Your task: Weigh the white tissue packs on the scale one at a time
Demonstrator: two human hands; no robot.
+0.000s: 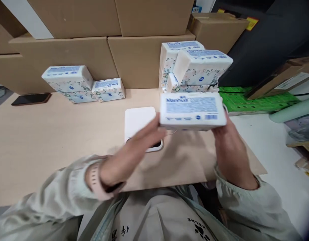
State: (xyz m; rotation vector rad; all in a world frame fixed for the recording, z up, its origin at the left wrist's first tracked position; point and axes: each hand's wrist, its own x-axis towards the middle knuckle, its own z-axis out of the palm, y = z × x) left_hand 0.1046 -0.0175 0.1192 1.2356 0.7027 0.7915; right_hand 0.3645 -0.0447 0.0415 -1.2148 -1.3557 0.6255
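Head view: one white soft pack with blue print (193, 108) is raised above the bench (64, 140), in front of a pile at the right. In that pile at least four similar packs show: a rear top pack (169, 53), a front top pack (203, 68), and others partly hidden beneath. Three more make up a left group: an upper pack (69, 79) resting on a lower pack (81, 97), and a side pack (108, 89) just beside them.

The right hand (231, 150) grips the raised pack at its right end, fingers closed around the side. The left hand (136, 144), blurred, has its fingers fairly straight and its fingertips at the pack's lower left corner; whether it grips there or merely touches, I cannot tell. One pink wristband (96, 182) circles the left wrist. Below that hand lies one flat white device (139, 117), its dark panel partly covered. One phone (31, 99) lies at the far left.

Behind the bench, two large cardboard boxes (136, 63) stand side by side under two more, with a smaller carton (218, 28) to the right. Their contents are hidden. Green perforated packaging (255, 102) sits at the right, near a tilted brown box (282, 78).
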